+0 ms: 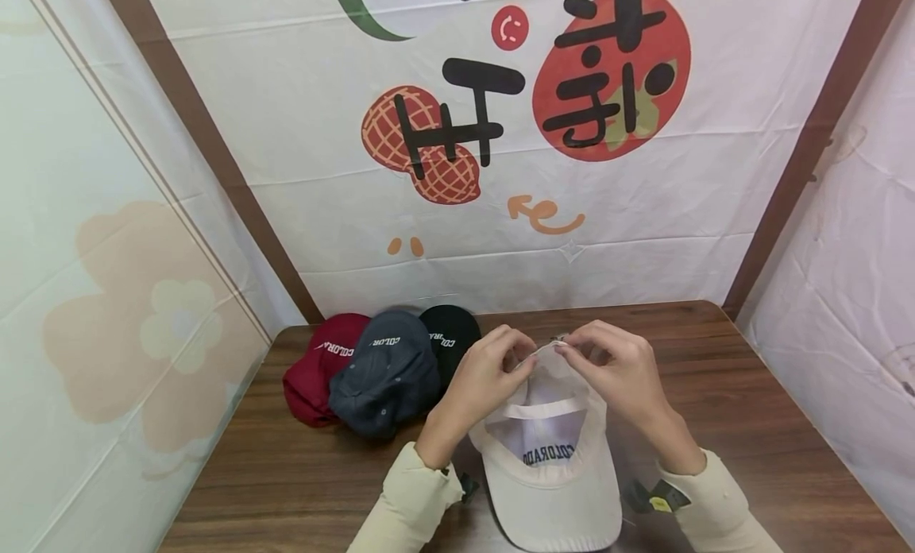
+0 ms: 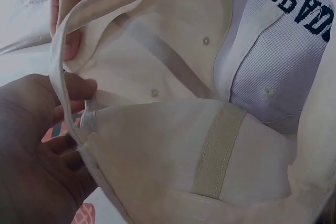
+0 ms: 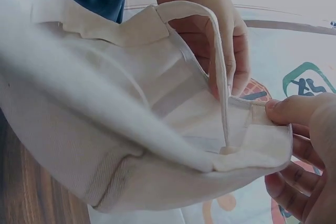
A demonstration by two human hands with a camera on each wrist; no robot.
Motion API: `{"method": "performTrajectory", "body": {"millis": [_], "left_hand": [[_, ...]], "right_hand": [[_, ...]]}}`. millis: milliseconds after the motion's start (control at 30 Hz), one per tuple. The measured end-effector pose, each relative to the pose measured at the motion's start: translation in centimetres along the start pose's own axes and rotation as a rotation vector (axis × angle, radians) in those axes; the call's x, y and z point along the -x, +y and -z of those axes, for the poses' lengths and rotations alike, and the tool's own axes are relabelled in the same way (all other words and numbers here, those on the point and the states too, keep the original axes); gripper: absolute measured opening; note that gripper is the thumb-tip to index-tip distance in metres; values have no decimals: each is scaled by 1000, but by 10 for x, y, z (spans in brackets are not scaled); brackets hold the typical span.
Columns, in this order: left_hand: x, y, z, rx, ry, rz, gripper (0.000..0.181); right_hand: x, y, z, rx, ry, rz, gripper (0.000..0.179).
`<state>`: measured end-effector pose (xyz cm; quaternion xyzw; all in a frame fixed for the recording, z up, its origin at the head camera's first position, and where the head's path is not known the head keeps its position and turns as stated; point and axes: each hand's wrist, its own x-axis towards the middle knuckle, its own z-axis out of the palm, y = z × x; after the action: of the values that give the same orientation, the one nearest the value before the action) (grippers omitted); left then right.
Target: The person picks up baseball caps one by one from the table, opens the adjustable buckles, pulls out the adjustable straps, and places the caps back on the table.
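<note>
A cream baseball cap (image 1: 550, 513) has its brim towards me and its hollow facing up, with COLORADO lettering (image 1: 549, 455) seen reversed inside. My left hand (image 1: 489, 376) pinches the far, back edge of the cap from the left. On the other side my right hand (image 1: 623, 372) pinches the same edge between thumb and fingers. Close up in the left wrist view, the adjusting strap (image 2: 59, 72) arches over the back opening, beside my left hand (image 2: 39, 150). From the right wrist view, my right hand (image 3: 312, 148) grips the cloth corner near the strap's end.
Three more caps lie together at the table's back left: a dark red cap (image 1: 314, 378), a dark blue-grey cap (image 1: 386, 374) and a black cap (image 1: 453, 338). A printed white cloth (image 1: 500, 267) hangs behind the wooden table (image 1: 736, 394), with cloth walls on both sides.
</note>
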<state>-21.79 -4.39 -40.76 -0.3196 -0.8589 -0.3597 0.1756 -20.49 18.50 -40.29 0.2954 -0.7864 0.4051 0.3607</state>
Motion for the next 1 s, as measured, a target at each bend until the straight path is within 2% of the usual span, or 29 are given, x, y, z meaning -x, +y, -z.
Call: {"method": "performTrajectory", "body": {"millis": [200,433,667,1000], "left_hand": [[-2,-3,0,55,54,-46,5],[-4,-6,-1,105,132,-45,5],[-4,-9,0,116,185,-35,5],[-5,-16,9,112,298,-28,6]], "right_hand": [[0,1,-1,-4,-11,5,20],[2,0,-4,14,-40,-13,21],[3,-1,-6,32,-49,0,22],[8,0,-5,103,-114,-93,20]]}}
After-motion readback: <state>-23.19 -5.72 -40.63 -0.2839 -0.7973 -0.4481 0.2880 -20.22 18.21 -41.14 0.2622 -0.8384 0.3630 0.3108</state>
